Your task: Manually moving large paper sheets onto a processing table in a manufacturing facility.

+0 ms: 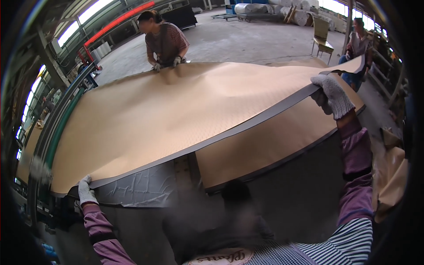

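Observation:
A large tan sheet with a dark grey edge (pixel 176 115) stretches across the view, its near edge lifted. My left hand (pixel 86 191), in a pale knit glove, grips that edge at the lower left. At the right, my right hand (pixel 332 95), gloved too, is closed round the same edge, higher and farther off. Under the raised sheet lies a second tan sheet (pixel 265 145) with a dark border. A grey wrinkled film surface (pixel 141 185) shows beneath the edge, nearer my left hand.
Across the sheet, a person in a striped shirt (pixel 168 44) has both gloved hands at its far edge. Another person (pixel 355 48) stands by the right end. A machine with a green roller (pixel 64 123) runs along the left. A chair (pixel 322 37) and wrapped rolls (pixel 300 17) stand behind.

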{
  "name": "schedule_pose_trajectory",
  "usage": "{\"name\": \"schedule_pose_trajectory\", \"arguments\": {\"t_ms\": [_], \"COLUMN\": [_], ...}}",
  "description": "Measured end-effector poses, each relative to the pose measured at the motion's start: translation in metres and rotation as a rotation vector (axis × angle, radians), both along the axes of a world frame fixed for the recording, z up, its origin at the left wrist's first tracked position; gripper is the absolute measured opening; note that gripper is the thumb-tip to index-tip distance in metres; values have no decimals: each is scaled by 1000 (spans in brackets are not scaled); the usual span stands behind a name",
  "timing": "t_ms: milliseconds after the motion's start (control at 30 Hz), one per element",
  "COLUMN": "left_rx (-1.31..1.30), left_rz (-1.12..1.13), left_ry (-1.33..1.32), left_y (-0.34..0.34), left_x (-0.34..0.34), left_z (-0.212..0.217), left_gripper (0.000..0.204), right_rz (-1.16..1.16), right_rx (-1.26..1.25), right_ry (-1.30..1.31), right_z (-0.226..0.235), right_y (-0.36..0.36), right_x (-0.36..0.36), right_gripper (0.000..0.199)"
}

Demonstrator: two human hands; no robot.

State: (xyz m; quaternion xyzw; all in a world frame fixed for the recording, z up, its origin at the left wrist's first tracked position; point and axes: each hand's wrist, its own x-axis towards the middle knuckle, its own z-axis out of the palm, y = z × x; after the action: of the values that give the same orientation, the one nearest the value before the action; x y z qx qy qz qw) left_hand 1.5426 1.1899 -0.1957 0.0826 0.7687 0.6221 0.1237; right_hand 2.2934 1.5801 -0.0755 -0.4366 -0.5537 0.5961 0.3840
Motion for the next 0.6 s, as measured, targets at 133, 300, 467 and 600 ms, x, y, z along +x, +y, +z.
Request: {"name": "schedule_pose_trajectory", "arguments": {"t_ms": [133,300,467,600], "left_rx": [18,-3,418,496], "left_rz": [42,13,-197,-174], "left_ry": [2,-107,-426,-598], "left_y": [13,12,86,97], "left_x": [18,26,145,218], "left_z": [2,-4,-27,-98], "left_gripper": [27,18,35,26], "right_rz": [-178,-252,-599,-648], "right_rx": [105,293,483,21], "right_ry": [-324,-494,-860,467], "right_z": [-2,-18,-65,-131], "right_y": [9,8,108,63], "right_x": [4,11,216,197], "right_gripper": [16,17,33,57]}}
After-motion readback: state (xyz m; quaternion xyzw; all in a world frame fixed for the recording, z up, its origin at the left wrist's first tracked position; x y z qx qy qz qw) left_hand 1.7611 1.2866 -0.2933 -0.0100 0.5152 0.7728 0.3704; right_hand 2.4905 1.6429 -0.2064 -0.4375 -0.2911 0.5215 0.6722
